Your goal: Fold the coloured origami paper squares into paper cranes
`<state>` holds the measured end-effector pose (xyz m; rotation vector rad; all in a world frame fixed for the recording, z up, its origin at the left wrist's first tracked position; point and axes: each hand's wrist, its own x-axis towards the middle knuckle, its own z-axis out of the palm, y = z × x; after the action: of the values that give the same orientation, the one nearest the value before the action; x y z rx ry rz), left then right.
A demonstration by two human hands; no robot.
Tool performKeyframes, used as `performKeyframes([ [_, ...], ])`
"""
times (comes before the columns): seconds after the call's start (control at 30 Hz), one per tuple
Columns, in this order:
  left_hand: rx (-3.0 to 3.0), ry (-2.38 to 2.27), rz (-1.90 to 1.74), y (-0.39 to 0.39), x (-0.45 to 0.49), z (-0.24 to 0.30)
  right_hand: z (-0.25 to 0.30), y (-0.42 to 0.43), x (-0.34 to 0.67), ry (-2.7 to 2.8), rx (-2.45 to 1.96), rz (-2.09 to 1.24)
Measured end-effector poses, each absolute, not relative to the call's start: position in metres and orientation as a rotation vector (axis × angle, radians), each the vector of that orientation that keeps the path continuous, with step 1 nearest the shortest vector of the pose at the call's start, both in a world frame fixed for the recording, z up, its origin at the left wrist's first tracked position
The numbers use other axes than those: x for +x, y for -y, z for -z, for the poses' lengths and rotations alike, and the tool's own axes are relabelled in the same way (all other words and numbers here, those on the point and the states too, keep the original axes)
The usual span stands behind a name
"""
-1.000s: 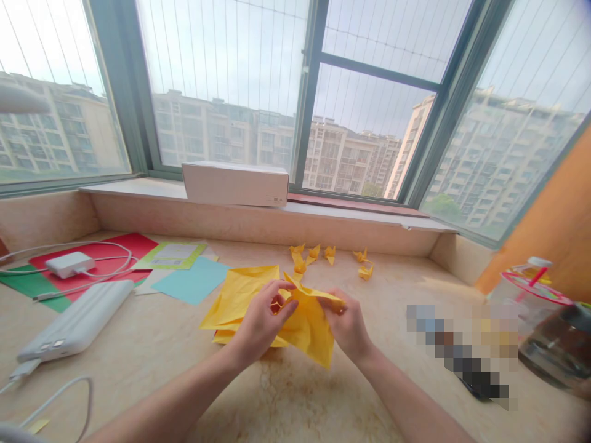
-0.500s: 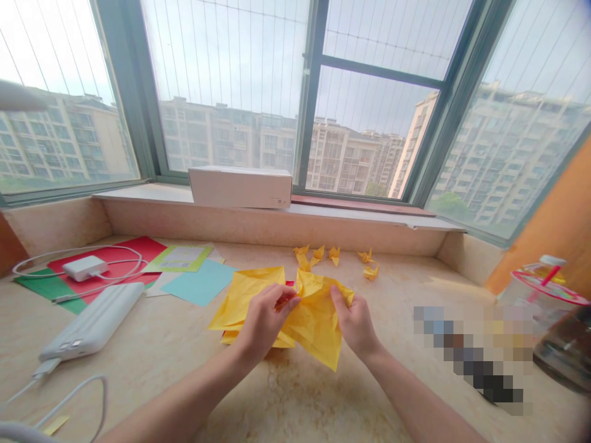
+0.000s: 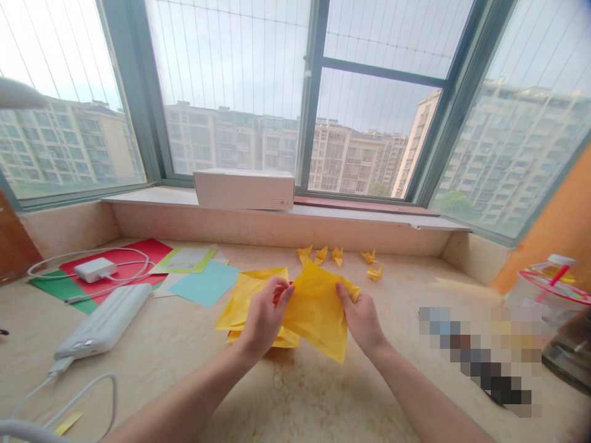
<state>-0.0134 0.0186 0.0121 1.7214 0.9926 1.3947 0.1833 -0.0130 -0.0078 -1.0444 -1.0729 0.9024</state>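
Both my hands hold a creased sheet of yellow origami paper (image 3: 318, 314) above a marble counter (image 3: 295, 394). My left hand (image 3: 265, 315) pinches its left side, and its fingers also rest over a second yellow sheet (image 3: 247, 301) lying beneath. My right hand (image 3: 362, 321) grips the sheet's right edge between thumb and fingers. A strip of red paper (image 3: 282, 294) shows between the sheets near my left hand. Several small folded yellow paper cranes (image 3: 338, 256) stand beyond my hands.
Left of my hands lie a white power bank (image 3: 104, 323), a white charger (image 3: 95, 269) with cables, and red, green and blue paper sheets (image 3: 205, 283). A white box (image 3: 244, 189) sits on the windowsill. A plastic cup (image 3: 549, 289) stands at right beside a pixelated patch.
The yellow sheet has opened from a crumpled fold into a flatter spread, and my hands have moved slightly apart. The whole scene has drifted slightly right in view.
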Motion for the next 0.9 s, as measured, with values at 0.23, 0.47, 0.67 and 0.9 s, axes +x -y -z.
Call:
performKeyframes([
  [0.23, 1.325, -0.830, -1.213, -0.020, -0.007, -0.014, 0.004, 0.012, 0.184, 0.948, -1.094, -0.912],
  [0.47, 1.541, -0.895, -1.190, -0.020, -0.009, -0.013, 0.005, 0.013, 0.190, 1.039, -1.176, -0.760],
  [0.67, 1.580, -0.876, -1.118, -0.020, -0.010, -0.014, 0.005, 0.018, 0.189, 1.214, -1.097, -0.942],
  [0.9, 1.536, -1.018, -1.320, -0.032, -0.018, -0.016, 0.011, 0.017, 0.182, 1.160, -1.081, -1.329],
])
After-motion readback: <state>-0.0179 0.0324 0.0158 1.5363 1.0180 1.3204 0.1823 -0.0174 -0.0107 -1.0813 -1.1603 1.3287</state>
